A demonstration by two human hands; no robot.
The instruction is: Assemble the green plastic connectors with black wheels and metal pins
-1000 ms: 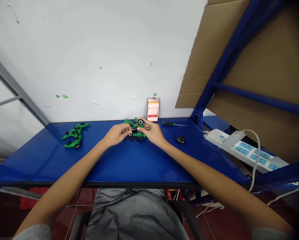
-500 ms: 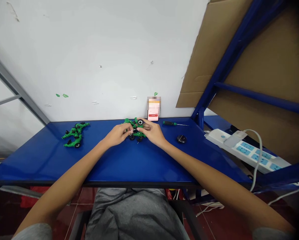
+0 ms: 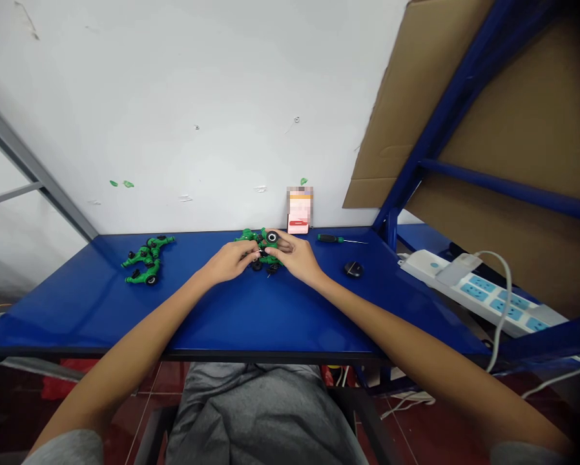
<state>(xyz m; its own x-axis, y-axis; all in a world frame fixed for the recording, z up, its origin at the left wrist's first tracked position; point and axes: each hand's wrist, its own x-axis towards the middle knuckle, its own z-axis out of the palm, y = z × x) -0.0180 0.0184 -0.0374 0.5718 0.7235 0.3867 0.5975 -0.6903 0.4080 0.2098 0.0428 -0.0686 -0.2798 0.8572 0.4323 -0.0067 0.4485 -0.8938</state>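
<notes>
At the back middle of the table, my right hand [image 3: 297, 259] is closed around a green plastic part with a black wheel [image 3: 272, 237]. My left hand [image 3: 229, 260] meets it from the left, with thumb and forefinger pinched on a thin pale piece [image 3: 259, 251] too small to name. The fingertips of both hands nearly touch and cover much of the part. More green parts [image 3: 246, 235] lie behind and beneath the fingers, with small black pieces [image 3: 272, 269] in front.
Several green jointed parts [image 3: 148, 259] lie at the table's left. A phone [image 3: 298, 223] leans on the wall. To the right are a screwdriver [image 3: 331, 239], a round black object [image 3: 353, 268] and a white power strip [image 3: 478, 290] with a cable beside the blue frame.
The view has shifted slightly. Less of the thin pale piece shows between my left fingers; both hands otherwise keep their places on the green part.
</notes>
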